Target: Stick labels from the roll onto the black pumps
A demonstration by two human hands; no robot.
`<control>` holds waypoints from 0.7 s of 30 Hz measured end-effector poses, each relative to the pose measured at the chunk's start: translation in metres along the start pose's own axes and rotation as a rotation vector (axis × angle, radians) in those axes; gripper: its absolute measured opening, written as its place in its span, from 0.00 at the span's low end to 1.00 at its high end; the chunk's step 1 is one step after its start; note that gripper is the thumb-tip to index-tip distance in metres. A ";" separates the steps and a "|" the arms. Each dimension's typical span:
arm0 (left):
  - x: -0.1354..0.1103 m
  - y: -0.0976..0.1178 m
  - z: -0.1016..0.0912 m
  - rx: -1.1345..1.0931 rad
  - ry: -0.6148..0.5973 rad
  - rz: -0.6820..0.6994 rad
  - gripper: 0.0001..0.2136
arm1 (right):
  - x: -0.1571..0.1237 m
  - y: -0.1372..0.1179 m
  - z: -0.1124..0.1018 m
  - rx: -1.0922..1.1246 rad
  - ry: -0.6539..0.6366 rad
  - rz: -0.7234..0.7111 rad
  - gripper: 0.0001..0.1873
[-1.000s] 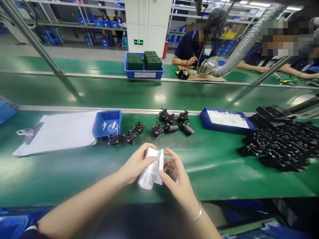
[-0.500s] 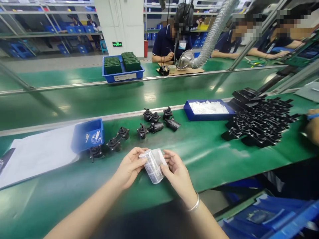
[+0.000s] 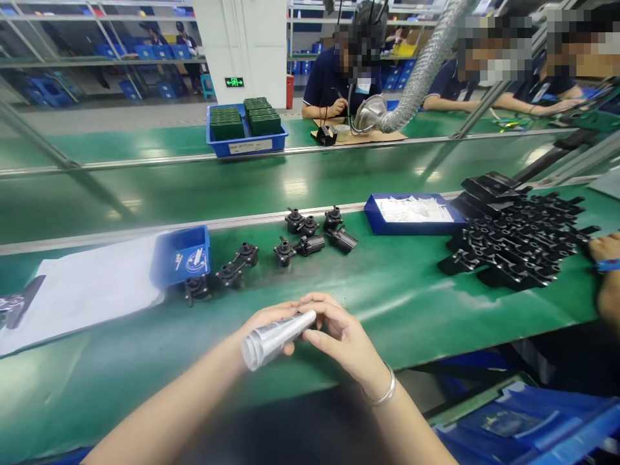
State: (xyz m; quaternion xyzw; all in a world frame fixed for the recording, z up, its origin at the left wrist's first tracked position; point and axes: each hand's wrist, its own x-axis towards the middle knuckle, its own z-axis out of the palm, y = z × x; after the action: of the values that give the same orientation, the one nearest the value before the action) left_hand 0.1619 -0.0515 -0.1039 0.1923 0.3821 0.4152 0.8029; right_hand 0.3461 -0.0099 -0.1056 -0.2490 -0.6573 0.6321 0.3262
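Note:
A rolled sheet of white printed labels is held over the green bench, tilted, with one open end facing down-left. My left hand is closed around it from behind, and most of its fingers are hidden by the roll. At the roll's right end, my right hand curls its fingers and thumb about the edge. Beyond my hands lie several black pump-like parts with nozzles, among them one upright part and a ribbed one on its side.
To the left are a white sheet and a blue tray with small white pieces. A blue box of white slips stands at the back. Black housings are piled at right, beside a co-worker's hand.
The label sheet, earlier broad with its printing facing me, is now a narrower roll turned toward the left. My right hand has moved over its upper end; the co-worker's hand has come further into view.

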 end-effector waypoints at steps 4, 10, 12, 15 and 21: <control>0.001 -0.002 0.004 -0.090 0.037 -0.040 0.16 | -0.001 0.001 0.003 0.134 0.122 0.021 0.04; -0.005 0.003 -0.001 0.121 0.169 0.501 0.27 | -0.005 0.004 -0.003 0.215 0.298 0.112 0.06; -0.010 0.004 -0.006 0.357 0.135 0.639 0.26 | -0.004 0.007 -0.002 0.209 0.354 0.157 0.08; -0.014 0.000 -0.012 0.736 0.185 0.660 0.24 | -0.002 0.013 0.004 0.259 0.389 0.176 0.10; -0.007 -0.010 -0.013 0.962 0.275 0.729 0.13 | -0.004 0.019 0.008 0.164 0.401 0.158 0.22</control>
State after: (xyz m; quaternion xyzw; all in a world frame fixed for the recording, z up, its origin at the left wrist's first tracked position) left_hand 0.1544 -0.0633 -0.1157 0.5956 0.5361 0.4652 0.3761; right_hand 0.3416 -0.0166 -0.1253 -0.3932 -0.5042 0.6449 0.4188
